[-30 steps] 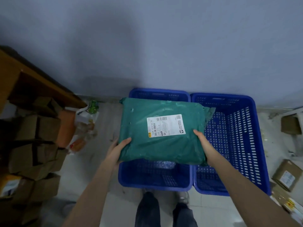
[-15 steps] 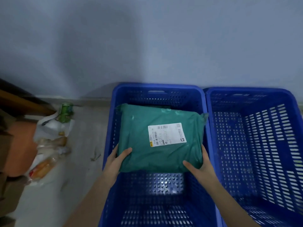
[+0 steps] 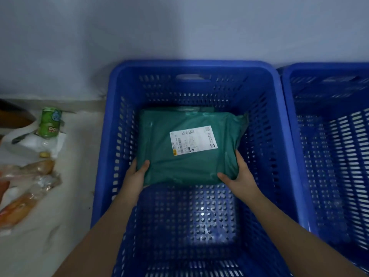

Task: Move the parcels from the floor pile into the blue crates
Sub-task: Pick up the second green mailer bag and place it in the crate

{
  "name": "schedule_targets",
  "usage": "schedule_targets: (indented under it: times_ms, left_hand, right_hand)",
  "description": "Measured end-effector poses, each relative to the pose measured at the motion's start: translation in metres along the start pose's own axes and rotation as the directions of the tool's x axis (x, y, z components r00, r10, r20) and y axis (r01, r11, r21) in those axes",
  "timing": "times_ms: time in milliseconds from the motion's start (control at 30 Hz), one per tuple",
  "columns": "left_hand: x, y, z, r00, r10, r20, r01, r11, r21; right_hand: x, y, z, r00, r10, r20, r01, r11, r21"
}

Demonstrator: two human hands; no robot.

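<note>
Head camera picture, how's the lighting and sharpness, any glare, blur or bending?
Head view: dim and bluish overall; a bright patch of glare sits on the left blue crate's perforated floor near the person; the green parcel and both hands, left hand and right hand, look fairly sharp, though the shipping label's print is too small to read; wide-angle bending curves the crate rims.

Glossy perforated plastic blue crate (image 3: 103,156), matt green plastic-film parcel (image 3: 159,148), white paper label (image 3: 192,140).
</note>
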State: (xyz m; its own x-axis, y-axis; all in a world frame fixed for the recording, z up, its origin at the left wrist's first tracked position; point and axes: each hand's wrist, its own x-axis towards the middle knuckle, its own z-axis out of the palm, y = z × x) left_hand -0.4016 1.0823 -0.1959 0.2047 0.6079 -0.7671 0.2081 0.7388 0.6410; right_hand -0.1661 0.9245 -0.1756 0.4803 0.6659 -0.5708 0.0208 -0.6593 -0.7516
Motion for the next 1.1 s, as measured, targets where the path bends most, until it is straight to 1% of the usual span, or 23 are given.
schedule_targets:
  times_ms: [67, 133, 267, 300, 333, 367, 400, 433, 467, 500, 533, 567, 600, 633, 700, 767, 867, 1000, 1100]
  left_hand:
    - [0.012, -0.005, 0.000, 0.999, 0.029, -0.026, -0.028, 0.998, 0.057]
    - [0.021, -0.006, 0.002, 0.996, 0.075, -0.058, -0.065, 0.987, 0.149]
    - [0.029, 0.007, 0.011, 0.978, 0.198, -0.058, -0.172, 0.936, 0.308]
    - [0.026, 0.009, 0.015, 0.975, 0.212, -0.066, -0.178, 0.923, 0.342]
    - [0.020, 0.010, 0.018, 0.969, 0.235, -0.080, -0.180, 0.887, 0.425]
    - [0.010, 0.007, 0.022, 0.956, 0.276, -0.102, -0.166, 0.793, 0.586]
    - [-0.003, 0.001, 0.025, 0.929, 0.355, -0.107, -0.136, 0.593, 0.793]
    - [-0.019, -0.007, 0.031, 0.882, 0.470, -0.033, -0.136, 0.321, 0.937]
    - [-0.034, -0.015, 0.038, 0.849, 0.514, 0.127, -0.184, 0.062, 0.981]
    - [-0.045, -0.027, 0.044, 0.808, 0.494, 0.321, -0.267, -0.179, 0.947]
    - [-0.052, -0.041, 0.048, 0.775, 0.389, 0.498, -0.342, -0.403, 0.849]
    - [-0.055, -0.052, 0.051, 0.773, 0.250, 0.583, -0.376, -0.561, 0.738]
    - [-0.052, -0.058, 0.052, 0.804, 0.139, 0.579, -0.364, -0.655, 0.662]
    - [-0.045, -0.061, 0.051, 0.839, 0.088, 0.537, -0.320, -0.719, 0.617]
    - [-0.030, -0.057, 0.047, 0.885, 0.100, 0.454, -0.206, -0.790, 0.577]
    - [-0.017, -0.048, 0.042, 0.889, 0.130, 0.440, -0.157, -0.814, 0.559]
    - [-0.004, -0.034, 0.040, 0.876, 0.140, 0.462, -0.158, -0.822, 0.547]
    - [0.007, -0.024, 0.039, 0.866, 0.144, 0.480, -0.141, -0.849, 0.509]
    - [0.010, -0.019, 0.038, 0.864, 0.127, 0.487, -0.148, -0.861, 0.487]
  right_hand:
    - [0.012, 0.004, 0.006, 1.000, -0.019, 0.005, 0.020, 1.000, -0.019]
    - [0.023, 0.008, 0.012, 0.999, -0.040, 0.001, 0.040, 0.998, -0.050]
    - [0.036, 0.007, 0.016, 0.997, -0.077, 0.028, 0.079, 0.992, -0.096]
    - [0.034, 0.006, 0.016, 0.996, -0.080, 0.028, 0.083, 0.988, -0.132]
    - [0.029, 0.006, 0.017, 0.996, -0.085, 0.009, 0.085, 0.968, -0.234]
    - [0.021, 0.008, 0.020, 0.993, -0.111, -0.031, 0.087, 0.901, -0.424]
    - [0.009, 0.009, 0.025, 0.984, -0.169, -0.060, 0.092, 0.759, -0.644]
    - [-0.004, 0.009, 0.032, 0.972, -0.233, -0.034, 0.109, 0.572, -0.813]
    - [-0.016, 0.008, 0.041, 0.965, -0.257, 0.052, 0.157, 0.409, -0.899]
    - [-0.028, 0.010, 0.051, 0.954, -0.252, 0.164, 0.233, 0.274, -0.933]
    - [-0.036, 0.015, 0.060, 0.935, -0.226, 0.273, 0.312, 0.160, -0.937]
    - [-0.039, 0.022, 0.066, 0.919, -0.188, 0.346, 0.364, 0.070, -0.929]
    - [-0.037, 0.027, 0.068, 0.915, -0.153, 0.374, 0.382, 0.021, -0.924]
    - [-0.032, 0.030, 0.068, 0.922, -0.122, 0.368, 0.370, -0.008, -0.929]
    - [-0.016, 0.031, 0.062, 0.934, -0.108, 0.339, 0.333, -0.074, -0.940]
    - [0.000, 0.026, 0.052, 0.922, -0.115, 0.369, 0.352, -0.148, -0.924]
    - [0.017, 0.019, 0.040, 0.900, -0.125, 0.418, 0.392, -0.192, -0.900]
    - [0.033, 0.011, 0.037, 0.888, -0.162, 0.430, 0.390, -0.231, -0.891]
    - [0.037, 0.006, 0.036, 0.884, -0.140, 0.446, 0.403, -0.255, -0.879]
